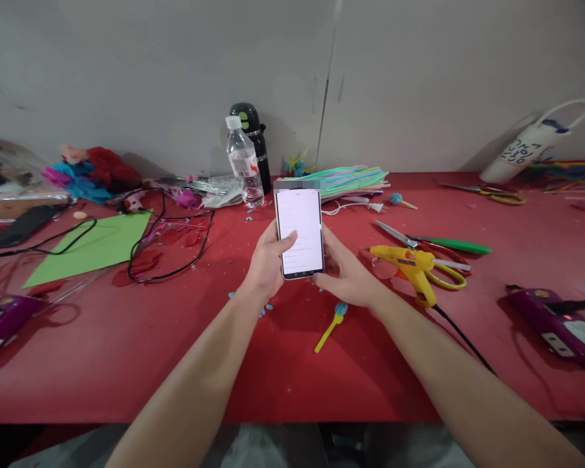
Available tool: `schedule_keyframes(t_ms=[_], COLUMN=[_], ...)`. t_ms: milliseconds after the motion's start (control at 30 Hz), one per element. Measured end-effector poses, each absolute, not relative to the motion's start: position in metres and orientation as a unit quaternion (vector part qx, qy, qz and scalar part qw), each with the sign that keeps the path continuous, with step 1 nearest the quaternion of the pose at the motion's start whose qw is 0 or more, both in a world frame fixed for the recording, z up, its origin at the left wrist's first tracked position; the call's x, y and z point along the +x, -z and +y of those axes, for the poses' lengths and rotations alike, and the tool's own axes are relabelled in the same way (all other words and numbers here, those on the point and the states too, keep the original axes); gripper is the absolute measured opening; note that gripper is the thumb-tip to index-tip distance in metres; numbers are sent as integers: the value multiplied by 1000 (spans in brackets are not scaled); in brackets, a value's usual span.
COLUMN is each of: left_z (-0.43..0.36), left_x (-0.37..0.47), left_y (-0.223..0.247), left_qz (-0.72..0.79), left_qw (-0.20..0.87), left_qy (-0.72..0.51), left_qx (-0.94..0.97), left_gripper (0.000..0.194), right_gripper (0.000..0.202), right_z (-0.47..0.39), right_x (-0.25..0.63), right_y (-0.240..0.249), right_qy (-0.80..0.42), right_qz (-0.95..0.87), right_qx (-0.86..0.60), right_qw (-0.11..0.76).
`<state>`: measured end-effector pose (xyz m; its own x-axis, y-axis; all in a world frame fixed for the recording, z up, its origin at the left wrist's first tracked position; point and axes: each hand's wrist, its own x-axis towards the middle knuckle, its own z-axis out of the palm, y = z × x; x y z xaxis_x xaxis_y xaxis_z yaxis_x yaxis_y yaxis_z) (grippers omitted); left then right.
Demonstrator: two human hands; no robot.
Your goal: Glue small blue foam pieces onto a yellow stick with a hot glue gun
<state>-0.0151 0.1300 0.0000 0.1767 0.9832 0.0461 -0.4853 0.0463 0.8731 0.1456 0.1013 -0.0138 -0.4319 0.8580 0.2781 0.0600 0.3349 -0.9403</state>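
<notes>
Red tabletop [175, 364] below, and both hands had the phone [306, 211].
I saw the left hand [267, 263] gripping its left side, the right hand [348, 276] its lower right, equally near; its long axis ran away from the body, between them.

Near the back edge of the worktop [273, 396], left of the middle, a black flask [264, 162] is bearing pale letters, apparently ending in "WN", with a clear bottle [245, 170] partly covering them. The bottle's label is carrying a red mark but no legible word. Toward the back right corner, a white tumbler [517, 154] is showing dark, unreadable lettering. The phone [302, 218] is displaying lines too small to read.
</notes>
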Motion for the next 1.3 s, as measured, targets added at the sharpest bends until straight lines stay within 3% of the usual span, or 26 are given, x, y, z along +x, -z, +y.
schedule_keyframes(t_ms=[1300], left_z=[127], left_x=[-11], left_y=[-9], left_qz=[286], left_qw=[694], left_qy=[-561], left_qx=[348], left_gripper=[48], right_gripper=[93], right_z=[102], right_x=[145], right_y=[17], right_qy=[-498], right_qz=[-686], right_qx=[-323], right_qw=[421])
